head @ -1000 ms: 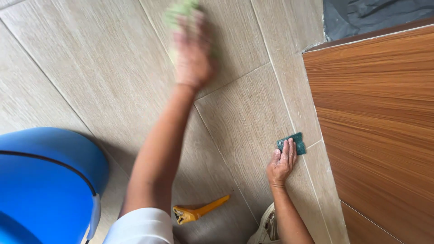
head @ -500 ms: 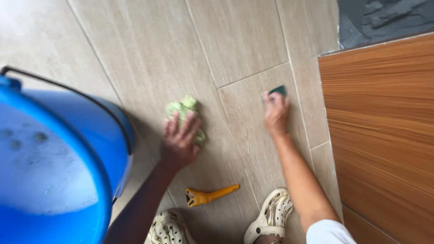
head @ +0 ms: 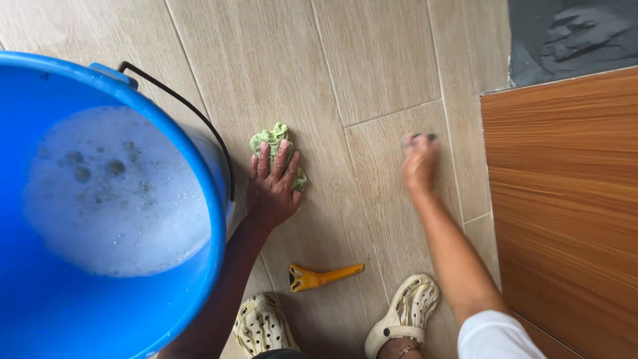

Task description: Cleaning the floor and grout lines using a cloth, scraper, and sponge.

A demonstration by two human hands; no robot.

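Since half a second ago, our right hand (head: 419, 163) has slid slightly down the tile, blurred, its fingers curled over a dark scrubbing pad (head: 423, 137) that barely shows. Our left hand (head: 271, 183) presses flat, fingers spread, on the green cloth (head: 272, 141) just beside the blue bucket (head: 199, 219) of soapy water. Near our feet lies a yellow scraper (head: 322, 276).

The bucket (head: 100, 199) was bright blue with a black wire handle and held white, bubbled foam. The cloth (head: 276, 151) was pale green. The scraper (head: 321, 276) was yellow-orange. The floor tiles (head: 279, 60) were beige with a faint wood-grain pattern and thin grey joints. The panel (head: 565, 199) showed reddish-brown wood grain in bands. The perforated clogs (head: 405, 312) were cream.
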